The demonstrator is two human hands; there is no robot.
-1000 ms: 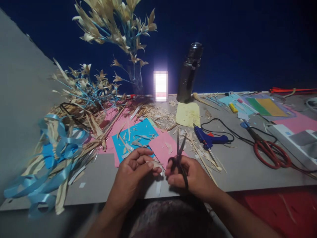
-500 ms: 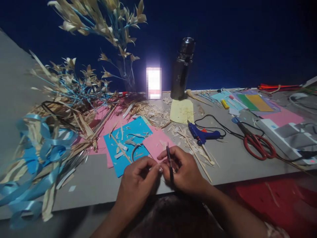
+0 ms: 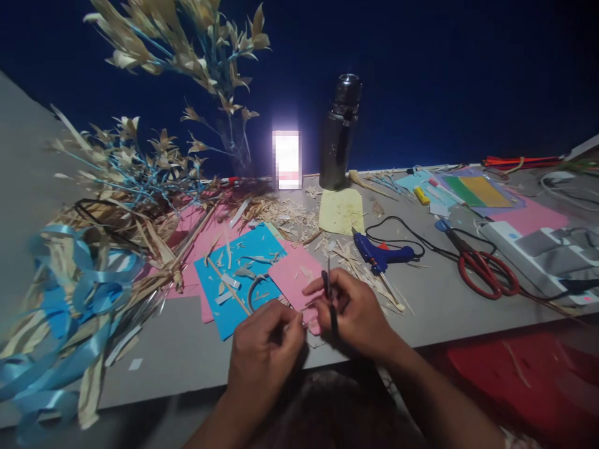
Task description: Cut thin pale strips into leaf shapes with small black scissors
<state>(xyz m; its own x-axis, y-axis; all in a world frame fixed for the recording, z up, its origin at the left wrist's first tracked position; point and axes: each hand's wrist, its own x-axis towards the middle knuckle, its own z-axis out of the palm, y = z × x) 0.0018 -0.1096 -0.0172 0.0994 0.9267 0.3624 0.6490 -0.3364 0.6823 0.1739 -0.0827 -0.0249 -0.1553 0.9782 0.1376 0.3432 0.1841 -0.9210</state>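
Observation:
My left hand (image 3: 266, 340) is closed in a pinch near the table's front edge. What sits between its fingertips is too small to name. Just to its right, my right hand (image 3: 353, 315) is closed around a small pair of scissors (image 3: 329, 290), whose blades point up and away from me. A thin pale strip seems to show between the two hands, though its ends are hidden by fingers. Beneath and beyond the hands lies a pink sheet (image 3: 294, 274), overlapping a blue sheet (image 3: 229, 255) strewn with scraps and strips.
A blue glue gun (image 3: 384, 252) and red-handled scissors (image 3: 486, 271) lie right, by a power strip (image 3: 528, 255). A dark flask (image 3: 339, 137) stands behind a yellow sheet (image 3: 341, 212). Blue ribbon (image 3: 70, 343), husk strips and husk flowers (image 3: 163, 146) crowd the left.
My hands have moved slightly apart; the right hand with the small scissors has shifted a little to the right. The whole view has tilted slightly.

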